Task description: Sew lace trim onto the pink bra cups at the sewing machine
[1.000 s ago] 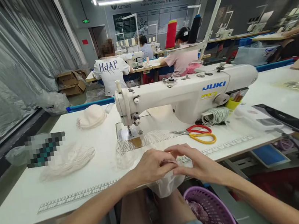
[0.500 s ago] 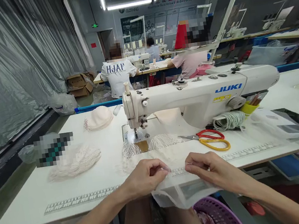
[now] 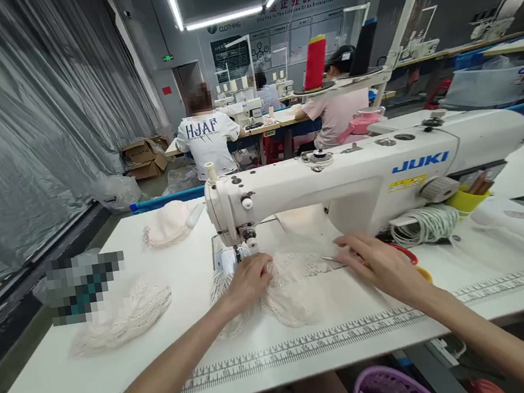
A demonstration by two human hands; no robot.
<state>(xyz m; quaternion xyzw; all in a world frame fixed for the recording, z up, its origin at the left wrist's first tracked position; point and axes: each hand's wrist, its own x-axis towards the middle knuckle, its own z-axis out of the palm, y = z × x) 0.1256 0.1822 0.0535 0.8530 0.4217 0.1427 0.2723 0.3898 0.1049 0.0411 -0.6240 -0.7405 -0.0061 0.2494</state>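
My left hand point(image 3: 251, 282) is closed at the front of the sewing machine's needle area, its fingertips over a cream lace piece point(image 3: 289, 300). A sheer white fabric point(image 3: 300, 244) stretches from it toward my right hand point(image 3: 374, 266), whose thumb and fingers pinch its other end. The fabric is thin and its edges are hard to make out. Under my right hand lie scissors point(image 3: 407, 253) with red and yellow handles; the hand covers their middle. The white sewing machine point(image 3: 289, 183) stands just behind both hands, with a cream piece under its arm.
Lace pieces point(image 3: 127, 316) are stacked on the left, and a cream cup-shaped piece point(image 3: 168, 222) lies behind. A printed ruler point(image 3: 284, 353) runs along the table front. Coiled cord point(image 3: 426, 225) and a yellow holder point(image 3: 468, 199) sit right. A purple basket point(image 3: 389, 377) stands below. People work beyond.
Both hands have moved forward from the table's front edge to the machine, taking the sheer fabric with them. My right hand now covers part of the scissors. The view has shifted slightly.
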